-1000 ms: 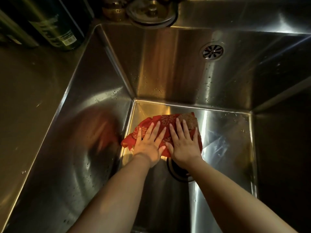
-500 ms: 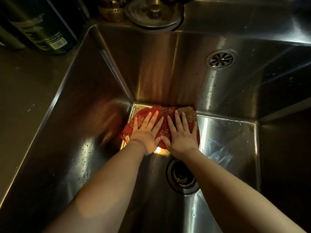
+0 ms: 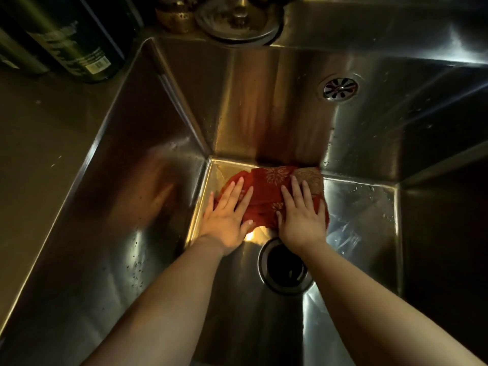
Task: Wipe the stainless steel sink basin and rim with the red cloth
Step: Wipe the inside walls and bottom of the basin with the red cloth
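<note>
The red cloth (image 3: 266, 191) with a pale leaf pattern lies spread on the floor of the stainless steel sink basin (image 3: 148, 207), its far edge against the back wall. My left hand (image 3: 227, 215) presses flat on the cloth's left part, fingers spread. On its right part my right hand (image 3: 302, 212) presses flat the same way. The two hands lie a palm's width apart. The round drain (image 3: 285, 268) sits just behind my wrists, uncovered.
An overflow grille (image 3: 340, 88) is set in the back wall at the right. A dark green bottle (image 3: 74, 40) stands on the counter (image 3: 39, 143) to the left. A metal strainer plug (image 3: 237, 19) rests on the back rim. Water drops dot the walls.
Both hands have slid the cloth away from me to the back wall, uncovering the drain. My hands have moved apart, spreading the cloth wider.
</note>
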Action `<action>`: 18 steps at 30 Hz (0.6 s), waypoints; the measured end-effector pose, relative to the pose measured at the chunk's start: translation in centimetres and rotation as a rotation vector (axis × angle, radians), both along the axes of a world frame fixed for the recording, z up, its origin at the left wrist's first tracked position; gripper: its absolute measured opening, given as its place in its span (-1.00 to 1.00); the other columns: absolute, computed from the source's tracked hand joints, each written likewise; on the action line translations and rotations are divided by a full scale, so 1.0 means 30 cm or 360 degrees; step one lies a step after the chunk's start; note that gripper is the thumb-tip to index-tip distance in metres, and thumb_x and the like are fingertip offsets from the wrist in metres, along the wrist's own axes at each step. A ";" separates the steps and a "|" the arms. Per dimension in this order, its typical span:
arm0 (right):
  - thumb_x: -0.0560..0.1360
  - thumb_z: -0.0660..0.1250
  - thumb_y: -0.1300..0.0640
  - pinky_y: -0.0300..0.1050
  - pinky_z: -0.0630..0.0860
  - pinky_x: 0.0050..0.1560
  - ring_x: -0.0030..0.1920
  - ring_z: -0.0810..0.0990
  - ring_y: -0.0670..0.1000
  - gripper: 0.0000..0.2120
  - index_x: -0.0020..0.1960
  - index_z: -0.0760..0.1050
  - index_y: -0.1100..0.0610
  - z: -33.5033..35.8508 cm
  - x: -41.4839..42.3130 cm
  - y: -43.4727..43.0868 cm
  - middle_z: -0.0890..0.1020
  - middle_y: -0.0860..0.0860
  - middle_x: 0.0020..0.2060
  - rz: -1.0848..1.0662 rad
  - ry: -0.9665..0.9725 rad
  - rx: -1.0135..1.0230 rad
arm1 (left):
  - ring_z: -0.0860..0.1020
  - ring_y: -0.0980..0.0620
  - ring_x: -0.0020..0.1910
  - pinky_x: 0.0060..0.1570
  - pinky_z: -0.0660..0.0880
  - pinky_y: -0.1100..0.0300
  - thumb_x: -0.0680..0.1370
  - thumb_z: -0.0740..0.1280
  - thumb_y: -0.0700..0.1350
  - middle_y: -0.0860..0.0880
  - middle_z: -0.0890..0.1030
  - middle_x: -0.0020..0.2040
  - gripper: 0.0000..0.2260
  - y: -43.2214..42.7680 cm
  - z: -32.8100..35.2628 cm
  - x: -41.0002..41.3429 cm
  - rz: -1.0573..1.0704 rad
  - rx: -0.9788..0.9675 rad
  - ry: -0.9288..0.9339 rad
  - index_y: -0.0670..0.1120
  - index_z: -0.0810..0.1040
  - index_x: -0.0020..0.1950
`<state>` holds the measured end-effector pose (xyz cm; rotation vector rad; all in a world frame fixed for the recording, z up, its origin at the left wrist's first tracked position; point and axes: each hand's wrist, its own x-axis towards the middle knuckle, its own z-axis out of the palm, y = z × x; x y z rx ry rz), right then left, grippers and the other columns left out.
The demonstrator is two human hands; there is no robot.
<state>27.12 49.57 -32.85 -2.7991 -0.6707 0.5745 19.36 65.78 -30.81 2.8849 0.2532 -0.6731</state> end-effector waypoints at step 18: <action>0.31 0.08 -0.54 0.58 -0.29 0.22 0.46 -0.39 0.27 -0.06 0.48 -0.33 -0.22 -0.012 -0.037 0.060 -0.36 0.05 0.50 -0.0324 0.0081 -0.0124 | -0.39 -0.01 0.48 0.47 -0.25 -0.17 0.47 -0.11 0.44 0.06 -0.45 0.48 -0.21 0.019 -0.042 -0.013 0.0117 -0.0049 0.0307 0.06 -0.35 0.51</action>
